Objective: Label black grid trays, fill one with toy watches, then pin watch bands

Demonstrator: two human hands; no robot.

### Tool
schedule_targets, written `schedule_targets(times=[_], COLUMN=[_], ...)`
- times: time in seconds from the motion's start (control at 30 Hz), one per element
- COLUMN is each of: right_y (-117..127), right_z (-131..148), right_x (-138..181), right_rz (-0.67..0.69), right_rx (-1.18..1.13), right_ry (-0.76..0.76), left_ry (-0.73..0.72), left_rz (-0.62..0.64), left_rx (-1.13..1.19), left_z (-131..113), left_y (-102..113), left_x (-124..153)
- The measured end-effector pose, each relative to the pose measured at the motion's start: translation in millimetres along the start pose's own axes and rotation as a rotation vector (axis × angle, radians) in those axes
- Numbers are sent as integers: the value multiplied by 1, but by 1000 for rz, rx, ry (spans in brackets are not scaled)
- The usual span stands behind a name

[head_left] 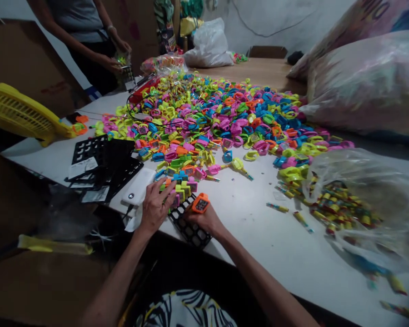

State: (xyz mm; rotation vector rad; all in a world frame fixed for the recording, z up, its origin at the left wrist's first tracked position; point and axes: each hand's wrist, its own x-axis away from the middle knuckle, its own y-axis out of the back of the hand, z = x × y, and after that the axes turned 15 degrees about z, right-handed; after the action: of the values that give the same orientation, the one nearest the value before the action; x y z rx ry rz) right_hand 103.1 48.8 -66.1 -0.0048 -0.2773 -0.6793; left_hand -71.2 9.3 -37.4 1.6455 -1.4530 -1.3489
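Note:
A black tray with rows of holes (195, 234) lies at the table's near edge. Colourful toy watches (183, 190) in blue, yellow-green and pink stand in rows at its far end, while the near holes show bare. My left hand (155, 206) rests on the tray's left side, its fingers stretched over the watches and touching them. Over the near half of the tray, my right hand (206, 220) is closed around an orange toy watch (201, 203), whose dark face points up. The right fingertips are partly hidden beneath the hand.
A heap of toy watches (225, 113) spreads across the white table (245, 227). Stacked black trays (98, 156) and a white power bank (138, 186) lie left. A plastic bag of small striped tubes (347, 204) sits right. Another person (85, 36) stands far left beyond a yellow basket (23, 111).

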Motion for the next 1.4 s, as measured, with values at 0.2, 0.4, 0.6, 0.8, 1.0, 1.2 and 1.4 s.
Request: schedule_targets(times=[0.2,0.4,0.6,0.8,1.0,1.2,1.4], right_y=[-25,-48,17,95,98,71,17], right_z=[-10,3,27,29,14,4,-4], right_x=[-16,-14,-8,-35,-10,18,-3], right_rz=[-17,-8,189,-250,-172,-2,-65], right_rx=[182,735,685,779,541,181,-156], right_ry=[94,32,7,-220,-204,-104,53], left_ry=[9,41,24,-146,-160,-178,-187], left_rz=[5,64,-2,51,20,5,25], left_rx=[-11,72,136,-171,-176,-184,-179], left_z=[-3,1,-7,-23,-17,-15,-14], left_y=[-5,2,20,1,-8,-9,-8], left_x=[0,0,13,16,12,13,13])
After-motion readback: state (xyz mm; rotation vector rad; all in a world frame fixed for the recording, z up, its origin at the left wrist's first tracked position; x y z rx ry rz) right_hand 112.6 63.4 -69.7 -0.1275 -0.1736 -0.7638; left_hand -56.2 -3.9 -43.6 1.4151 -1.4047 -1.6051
